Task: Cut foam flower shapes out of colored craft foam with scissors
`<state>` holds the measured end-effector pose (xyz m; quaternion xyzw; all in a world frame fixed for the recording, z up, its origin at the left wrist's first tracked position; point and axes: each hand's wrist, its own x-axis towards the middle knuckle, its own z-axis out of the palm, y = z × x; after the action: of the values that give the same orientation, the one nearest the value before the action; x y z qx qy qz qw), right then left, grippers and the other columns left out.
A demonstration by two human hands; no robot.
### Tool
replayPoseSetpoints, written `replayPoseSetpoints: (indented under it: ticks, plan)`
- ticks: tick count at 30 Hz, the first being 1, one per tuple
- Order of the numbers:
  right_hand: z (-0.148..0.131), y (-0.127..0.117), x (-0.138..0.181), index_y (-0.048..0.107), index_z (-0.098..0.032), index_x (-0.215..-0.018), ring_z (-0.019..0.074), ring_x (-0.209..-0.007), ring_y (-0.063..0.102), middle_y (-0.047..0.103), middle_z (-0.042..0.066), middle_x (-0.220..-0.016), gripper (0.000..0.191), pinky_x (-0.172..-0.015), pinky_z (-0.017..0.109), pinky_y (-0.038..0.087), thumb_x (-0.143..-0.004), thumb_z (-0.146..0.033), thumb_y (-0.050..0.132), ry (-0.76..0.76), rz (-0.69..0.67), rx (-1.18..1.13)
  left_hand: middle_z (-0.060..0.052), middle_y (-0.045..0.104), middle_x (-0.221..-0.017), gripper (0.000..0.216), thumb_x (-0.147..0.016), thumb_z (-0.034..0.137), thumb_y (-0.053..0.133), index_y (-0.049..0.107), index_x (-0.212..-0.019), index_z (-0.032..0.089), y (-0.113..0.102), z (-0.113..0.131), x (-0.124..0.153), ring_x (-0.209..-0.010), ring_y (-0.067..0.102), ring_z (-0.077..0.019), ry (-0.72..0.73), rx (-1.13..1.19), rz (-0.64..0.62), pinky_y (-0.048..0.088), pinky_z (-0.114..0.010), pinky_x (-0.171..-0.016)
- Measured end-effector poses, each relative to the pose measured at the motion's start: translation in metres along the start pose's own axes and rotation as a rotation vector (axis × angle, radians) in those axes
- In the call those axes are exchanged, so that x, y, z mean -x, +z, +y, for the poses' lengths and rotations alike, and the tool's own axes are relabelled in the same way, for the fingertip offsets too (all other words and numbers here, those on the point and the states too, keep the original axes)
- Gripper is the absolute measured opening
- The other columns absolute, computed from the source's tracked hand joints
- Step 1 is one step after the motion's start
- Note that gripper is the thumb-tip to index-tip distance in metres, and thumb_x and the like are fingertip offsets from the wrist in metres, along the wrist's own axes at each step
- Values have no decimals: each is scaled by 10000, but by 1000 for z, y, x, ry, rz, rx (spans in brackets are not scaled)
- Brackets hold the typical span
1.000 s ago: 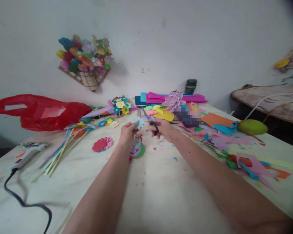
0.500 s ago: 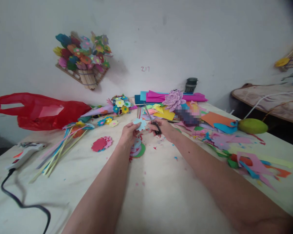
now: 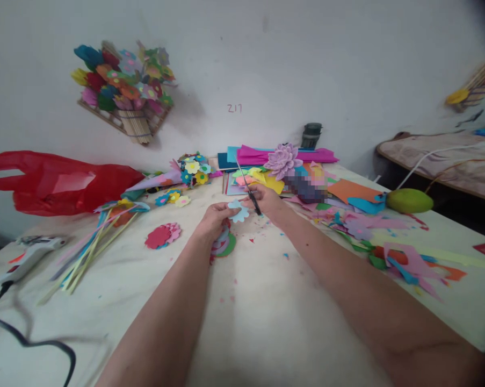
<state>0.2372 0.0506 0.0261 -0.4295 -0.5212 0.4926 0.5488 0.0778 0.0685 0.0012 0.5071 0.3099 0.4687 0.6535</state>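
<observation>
A light blue flower cut-out (image 3: 239,213) with a scalloped edge is pinched in my left hand (image 3: 216,219). My right hand (image 3: 267,200) grips a pair of scissors (image 3: 253,201) with dark handles, the blades pointing up and away from me. Its fingertips come close to the cut-out's right edge; whether they touch it I cannot tell. Under my left hand lie several round cut-outs, a green one (image 3: 227,246) among them, partly covered by the hand. Left of it, red and pink scalloped cut-outs (image 3: 161,235) rest on the table.
A glue gun (image 3: 33,258) with a black cord lies at the left, near paper strips (image 3: 93,244) and a red plastic bag (image 3: 77,185). Coloured scraps (image 3: 407,263) cover the right side, below a green fruit (image 3: 410,200). A purple flower (image 3: 284,160) sits at the back.
The cut-out has turned and shifted slightly right and down in my left hand. The scissors have tilted a little, and the whole view has moved slightly.
</observation>
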Motion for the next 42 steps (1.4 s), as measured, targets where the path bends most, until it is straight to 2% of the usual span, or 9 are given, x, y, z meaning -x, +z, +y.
replayPoseSetpoints:
  ticks: [6,11,15,22,25,29,31,34,42]
  plan:
    - [-4,1,2,549,-180,-920,139,-572,598,622,-33,-625,432,-526,249,464,-540,-172,753,-30,-3,57,-56,637,-546,198,-485,209,833,660,-532,126,1,-1,-1,-481,580,-121,-11,-19,-38,444,-215,-495]
    - [-3,6,2,546,-175,-908,162,-618,618,625,-15,-652,391,-540,262,473,-557,-188,718,-77,88,120,-34,602,-498,225,-493,212,833,621,-495,135,-2,-4,-4,-414,524,-93,21,-12,51,369,-194,-403]
    - [4,12,-1,547,-186,-887,181,-671,641,644,2,-683,351,-568,278,493,-574,-218,701,-106,161,102,-34,618,-534,200,-492,213,825,660,-569,130,-3,-6,-6,-447,538,-95,80,20,85,403,-198,-439]
    - [11,15,-1,578,-180,-881,136,-557,590,609,-25,-647,310,-506,242,461,-596,-233,687,-130,309,136,-31,621,-552,216,-491,222,818,631,-562,140,-3,-6,-7,-477,554,-100,83,71,114,425,-207,-466]
    - [8,13,1,564,-178,-879,107,-473,542,574,-50,-585,297,-465,223,441,-616,-220,695,-58,334,90,-28,629,-573,232,-482,222,823,638,-591,132,-5,-5,-9,-498,562,-94,121,107,161,439,-201,-492]
    - [1,14,7,553,-161,-827,77,-416,485,541,-54,-500,267,-425,186,409,-633,-199,733,111,215,64,-23,634,-602,249,-482,238,820,652,-627,123,-9,-4,-10,-514,565,-89,149,145,257,443,-196,-502]
    - [-1,14,10,574,-155,-804,72,-404,476,554,-35,-509,230,-362,166,329,-667,-251,731,147,101,136,-17,632,-603,249,-477,233,818,647,-623,127,-9,-2,-10,-515,561,-86,161,159,291,461,-206,-529]
    - [0,12,13,577,-148,-758,60,-390,468,570,-15,-536,249,-315,159,229,-722,-366,691,138,-47,191,-15,648,-644,257,-468,220,816,647,-640,133,-9,-1,-8,-556,581,-92,172,193,332,484,-218,-579]
    - [-1,8,18,569,-144,-810,73,-414,501,613,8,-588,352,-321,174,252,-736,-478,653,116,-210,178,-7,632,-648,221,-528,193,780,627,-675,132,-7,2,-10,-563,587,-96,190,276,366,504,-230,-595]
